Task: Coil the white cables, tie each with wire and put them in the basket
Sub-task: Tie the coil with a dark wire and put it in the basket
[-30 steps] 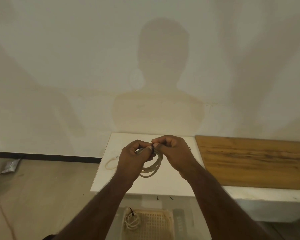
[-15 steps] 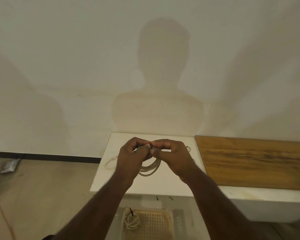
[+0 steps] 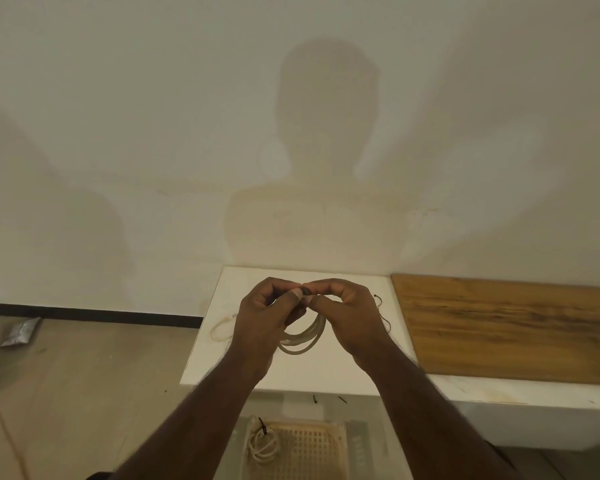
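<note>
Coiled white cable (image 3: pixel 303 336) hangs in loops between the two hands, held up above the white counter (image 3: pixel 291 372). The left hand (image 3: pixel 262 318) has its fingers curled round the top of the coil, so its grip is clamped on the cable. The right hand (image 3: pixel 352 315) pinches a small dark wire tie (image 3: pixel 305 291) at the top of the coil, thumb and forefinger closed together on it; the two hands meet fingertip to fingertip there. The lower loops of the coil sag free below the hands, clear of the counter top.

On the counter to the left of the hands lies another white cable (image 3: pixel 222 329), loosely looped near the edge. To the right of the hands, a few thin dark wires (image 3: pixel 383 311) lie on the counter, partly hidden by the right wrist. Just beside them, a brown wooden board (image 3: pixel 513 327) covers the right part of the surface.

Below the front edge of the counter, between the forearms, stands a pale basket (image 3: pixel 309 448) with a grid bottom. A tied white cable bundle (image 3: pixel 262 445) rests in its left corner, with a dark tie on it. Two short dark bits (image 3: pixel 328 399) lie on the floor just in front of the counter. A silvery packet (image 3: pixel 21 336) lies on the floor far to the left, by the wall.
</note>
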